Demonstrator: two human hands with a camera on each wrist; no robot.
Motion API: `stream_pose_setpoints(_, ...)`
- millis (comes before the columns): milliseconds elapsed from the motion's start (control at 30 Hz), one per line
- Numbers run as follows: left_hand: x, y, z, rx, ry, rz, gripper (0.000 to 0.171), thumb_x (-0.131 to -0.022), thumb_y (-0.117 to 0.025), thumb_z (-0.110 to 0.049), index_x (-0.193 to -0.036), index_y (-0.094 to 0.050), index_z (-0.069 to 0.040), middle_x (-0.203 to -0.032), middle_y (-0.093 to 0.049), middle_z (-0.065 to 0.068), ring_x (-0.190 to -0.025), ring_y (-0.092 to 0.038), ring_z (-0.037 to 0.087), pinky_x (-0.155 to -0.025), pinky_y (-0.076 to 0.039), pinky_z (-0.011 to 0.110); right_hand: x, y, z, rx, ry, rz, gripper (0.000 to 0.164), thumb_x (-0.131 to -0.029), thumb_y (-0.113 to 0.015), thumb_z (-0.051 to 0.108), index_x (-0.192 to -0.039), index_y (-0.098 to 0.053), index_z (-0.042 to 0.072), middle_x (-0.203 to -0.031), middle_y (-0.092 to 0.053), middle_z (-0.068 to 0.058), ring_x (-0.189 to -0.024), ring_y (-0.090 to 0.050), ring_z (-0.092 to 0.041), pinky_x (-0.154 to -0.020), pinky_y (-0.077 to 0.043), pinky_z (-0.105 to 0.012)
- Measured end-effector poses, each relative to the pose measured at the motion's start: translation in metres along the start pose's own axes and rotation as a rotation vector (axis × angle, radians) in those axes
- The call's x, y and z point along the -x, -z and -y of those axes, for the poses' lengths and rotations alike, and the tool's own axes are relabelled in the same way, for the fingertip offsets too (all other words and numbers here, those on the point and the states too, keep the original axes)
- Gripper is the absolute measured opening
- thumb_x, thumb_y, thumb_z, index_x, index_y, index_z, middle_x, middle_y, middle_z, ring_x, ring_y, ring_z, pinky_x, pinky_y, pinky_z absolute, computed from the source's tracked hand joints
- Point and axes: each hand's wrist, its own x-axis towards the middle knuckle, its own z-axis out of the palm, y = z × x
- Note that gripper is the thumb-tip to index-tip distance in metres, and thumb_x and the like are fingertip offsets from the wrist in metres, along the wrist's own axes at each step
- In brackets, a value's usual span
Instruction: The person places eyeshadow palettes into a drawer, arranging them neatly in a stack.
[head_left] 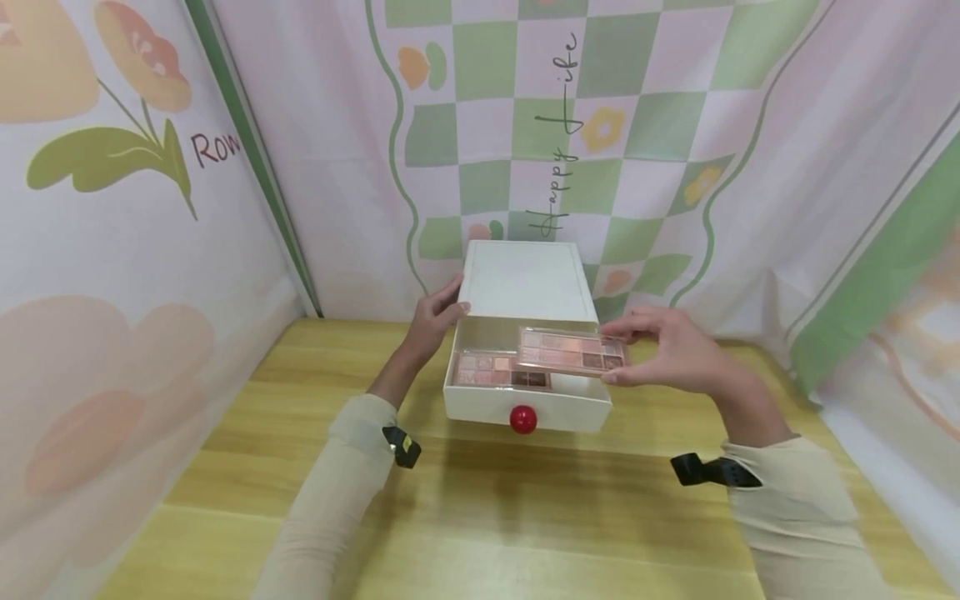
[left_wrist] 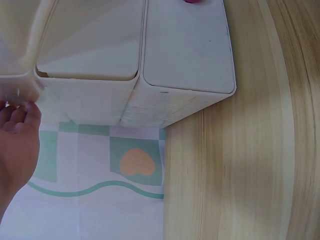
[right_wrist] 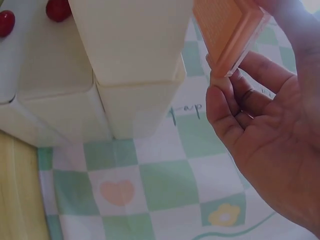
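Note:
A white drawer unit [head_left: 525, 279] stands at the back of the table, its top drawer [head_left: 480, 406] pulled out by a red knob [head_left: 522, 419]. My left hand [head_left: 432, 321] rests against the unit's left side, thumb at the front edge; in the left wrist view the left hand [left_wrist: 17, 145] touches the white wall. Between thumb and fingers, my right hand [head_left: 675, 354] pinches the right end of a clear-lidded eyeshadow palette [head_left: 570, 351], tilted over the drawer. A second eyeshadow palette [head_left: 487, 372] lies inside at the left, partly overlapped by the first.
Lower drawers [left_wrist: 187, 45] of the unit are closed. A checked cloth [head_left: 555, 125] hangs right behind it, with patterned cloth walls [head_left: 135, 250] on both sides. The wood-grain table [head_left: 525, 517] extends in front. Both wrists carry black straps with cameras [head_left: 403, 447].

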Motion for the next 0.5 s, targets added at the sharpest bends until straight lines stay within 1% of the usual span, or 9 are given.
stream_pose_setpoints(33, 0.0, 0.0, 0.0, 0.0, -0.002, -0.001, 0.063, -0.098, -0.053, -0.016, -0.155, -0.033, 0.001, -0.166, -0.031, 0.016, -0.154, -0.035, 0.03, -0.126, -0.035, 0.036, -0.003, -0.003, 0.001, 0.002, -0.005, 0.007, 0.049, -0.07, -0.092, 0.022, -0.115, -0.076, 0.01, -0.1, -0.07, 0.001, -0.092, -0.055, -0.004, -0.083, -0.047, -0.016)
stream_pose_setpoints(100, 0.0, 0.0, 0.001, -0.003, -0.002, -0.003, 0.064, -0.097, -0.053, -0.017, -0.155, -0.033, 0.001, -0.166, -0.03, 0.017, -0.154, -0.035, 0.031, -0.126, -0.035, 0.038, -0.009, -0.008, 0.004, -0.009, 0.01, 0.02, 0.049, -0.071, -0.092, 0.023, -0.115, -0.076, 0.009, -0.097, -0.07, 0.0, -0.091, -0.056, -0.009, -0.081, -0.048, -0.02)
stream_pose_setpoints(167, -0.001, 0.0, 0.001, -0.003, 0.0, -0.004, 0.064, -0.097, -0.054, -0.017, -0.155, -0.033, 0.001, -0.166, -0.031, 0.017, -0.154, -0.035, 0.032, -0.126, -0.035, 0.038, -0.014, -0.014, 0.006, -0.034, 0.028, 0.04, 0.048, -0.071, -0.092, 0.023, -0.114, -0.076, 0.008, -0.095, -0.07, 0.0, -0.089, -0.056, -0.014, -0.078, -0.049, -0.022)
stream_pose_setpoints(233, -0.001, 0.0, 0.001, -0.003, 0.004, -0.005, 0.064, -0.097, -0.054, -0.017, -0.155, -0.033, 0.0, -0.166, -0.031, 0.016, -0.154, -0.035, 0.031, -0.126, -0.035, 0.038, -0.019, -0.018, 0.008, -0.054, 0.033, 0.062, 0.047, -0.072, -0.091, 0.023, -0.114, -0.076, 0.008, -0.095, -0.07, 0.0, -0.089, -0.057, -0.015, -0.077, -0.051, -0.024)
stream_pose_setpoints(433, 0.0, 0.0, 0.002, -0.002, 0.006, -0.003, 0.065, -0.098, -0.054, -0.017, -0.155, -0.032, 0.002, -0.166, -0.03, 0.017, -0.155, -0.034, 0.03, -0.127, -0.034, 0.037, -0.029, -0.029, 0.014, -0.094, 0.002, 0.114, 0.048, -0.073, -0.09, 0.024, -0.115, -0.075, 0.007, -0.097, -0.071, -0.002, -0.096, -0.06, -0.018, -0.087, -0.055, -0.037)
stream_pose_setpoints(500, 0.0, 0.001, 0.002, -0.003, 0.006, -0.006, 0.065, -0.098, -0.054, -0.017, -0.155, -0.032, 0.003, -0.166, -0.03, 0.017, -0.155, -0.034, 0.03, -0.127, -0.033, 0.038, -0.033, -0.032, 0.015, -0.09, 0.002, 0.123, 0.049, -0.072, -0.091, 0.024, -0.116, -0.075, 0.007, -0.097, -0.07, -0.002, -0.096, -0.06, -0.018, -0.089, -0.055, -0.037)
